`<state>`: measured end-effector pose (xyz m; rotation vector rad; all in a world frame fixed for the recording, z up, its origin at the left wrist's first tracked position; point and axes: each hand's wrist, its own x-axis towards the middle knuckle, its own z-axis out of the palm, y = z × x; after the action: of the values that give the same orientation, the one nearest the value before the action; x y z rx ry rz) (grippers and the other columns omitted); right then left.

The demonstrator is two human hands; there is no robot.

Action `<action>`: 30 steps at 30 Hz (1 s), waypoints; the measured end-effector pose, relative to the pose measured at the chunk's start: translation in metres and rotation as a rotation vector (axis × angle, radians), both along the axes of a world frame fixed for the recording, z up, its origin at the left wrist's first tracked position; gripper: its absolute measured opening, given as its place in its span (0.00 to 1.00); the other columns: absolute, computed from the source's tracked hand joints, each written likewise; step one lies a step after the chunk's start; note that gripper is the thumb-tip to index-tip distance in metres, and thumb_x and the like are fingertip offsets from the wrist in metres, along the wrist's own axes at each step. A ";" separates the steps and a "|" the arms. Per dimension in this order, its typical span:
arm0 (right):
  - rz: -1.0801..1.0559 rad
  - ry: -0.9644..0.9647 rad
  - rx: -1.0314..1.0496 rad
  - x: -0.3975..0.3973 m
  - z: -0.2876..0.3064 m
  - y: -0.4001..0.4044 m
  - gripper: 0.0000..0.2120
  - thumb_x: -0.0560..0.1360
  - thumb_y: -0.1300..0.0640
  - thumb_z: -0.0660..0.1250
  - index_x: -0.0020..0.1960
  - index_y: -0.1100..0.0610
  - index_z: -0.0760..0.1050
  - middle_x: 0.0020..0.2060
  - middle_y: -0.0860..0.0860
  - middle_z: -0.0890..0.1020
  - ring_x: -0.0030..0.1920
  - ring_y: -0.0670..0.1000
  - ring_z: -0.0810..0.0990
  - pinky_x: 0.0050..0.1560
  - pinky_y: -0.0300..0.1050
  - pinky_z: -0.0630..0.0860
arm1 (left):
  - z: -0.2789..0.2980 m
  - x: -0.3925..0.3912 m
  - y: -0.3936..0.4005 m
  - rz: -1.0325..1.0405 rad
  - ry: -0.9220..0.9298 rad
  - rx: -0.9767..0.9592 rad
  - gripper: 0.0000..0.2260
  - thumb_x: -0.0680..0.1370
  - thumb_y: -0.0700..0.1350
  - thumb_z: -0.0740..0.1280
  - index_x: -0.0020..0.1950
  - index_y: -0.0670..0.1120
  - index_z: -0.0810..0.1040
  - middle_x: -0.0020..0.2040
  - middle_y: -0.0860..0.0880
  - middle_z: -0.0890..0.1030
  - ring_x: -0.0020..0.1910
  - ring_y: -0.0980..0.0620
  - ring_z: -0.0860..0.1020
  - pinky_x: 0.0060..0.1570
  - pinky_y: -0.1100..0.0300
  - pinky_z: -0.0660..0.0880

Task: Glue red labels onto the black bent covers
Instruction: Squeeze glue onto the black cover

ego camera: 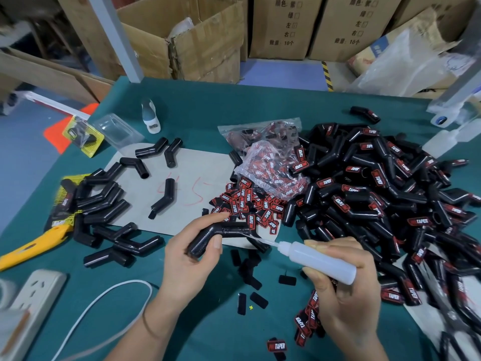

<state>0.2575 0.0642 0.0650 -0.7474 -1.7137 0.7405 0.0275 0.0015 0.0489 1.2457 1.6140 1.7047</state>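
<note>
Black, glossy bent cover (218,234) — an angled tube, no label showing on it — held above the table's (197,303) near centre in the left hand (190,254); grip: fingers and thumb curled round its lower leg. Right hand (338,290): grip closed round a translucent white glue bottle (318,259), whose fine nozzle points left and meets the cover's far end.

Red labels (250,204): heap of red-and-black patches just beyond the left hand, white lettering "TAPER"; more lie face-down, black, on the green table between the hands. One loose label (277,346) near the bottom edge reads "TAPER".

Clear plastic bags (270,162) of further labels, behind the heap.

Labelled covers (377,194): large pile at right, many showing "TAPER". Unlabelled covers (104,209): smaller group at left — some on a grey card sheet (195,165) marked "45" in red.

Cardboard cartons (281,24) behind the table, printed Chinese characters and "10".

White power strip (36,295), bottom left.
</note>
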 end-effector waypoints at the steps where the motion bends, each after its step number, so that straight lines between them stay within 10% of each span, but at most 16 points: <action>1: -0.003 0.002 -0.002 0.000 0.000 0.000 0.14 0.82 0.45 0.68 0.66 0.36 0.70 0.57 0.37 0.81 0.56 0.48 0.81 0.54 0.42 0.78 | 0.000 0.000 0.000 -0.001 0.001 0.000 0.16 0.79 0.45 0.66 0.62 0.63 0.83 0.40 0.64 0.81 0.34 0.63 0.75 0.41 0.72 0.72; 30: -0.005 -0.016 0.017 0.000 0.003 0.000 0.15 0.82 0.46 0.68 0.66 0.35 0.70 0.57 0.37 0.81 0.56 0.48 0.81 0.55 0.42 0.78 | -0.003 -0.003 -0.001 0.019 0.022 0.008 0.16 0.79 0.46 0.67 0.62 0.63 0.83 0.37 0.60 0.80 0.33 0.61 0.75 0.40 0.71 0.73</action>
<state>0.2573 0.0647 0.0681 -0.7478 -1.7295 0.7173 0.0246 0.0003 0.0454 1.2608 1.6381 1.7159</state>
